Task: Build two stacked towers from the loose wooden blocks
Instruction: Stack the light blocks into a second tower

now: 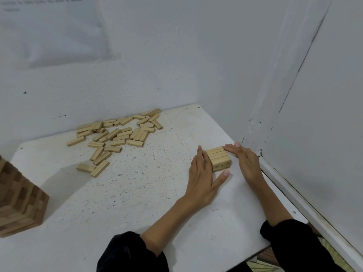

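Two grips, both bare hands, flank a low stack (218, 156) of pale blocks near the right edge of the worktop (137, 193), about midway along that edge. The stack's top layer is three blocks side by side, their short ends with small dark marks turned toward the near edge. At least one more layer shows beneath.

The left grip (202, 173) lies flat on the worktop against the stack's left side. Its fingers (200, 154) are straight and run along that side, and its thumb (223, 177) is spread out across the near end, with its tip just at the stack's lower near corner. It curls round nothing.

The right grip (245, 160) sits on the stack's right. Its fingers are straight and together, and their tips touch the far right top corner of the stack. It too is uncurled and holds nothing. The stack stands directly between the two grips.

Many loose blocks (117, 138) lie scattered along the far edge toward the far left corner, well apart from the stack. Some overlap one another.

At the left edge stands a taller tower (21, 201) of darker wood, cut off by the frame. Black sleeves (125, 252) cover both forearms near the near edge. White walls (176, 55) meet behind the far right corner.
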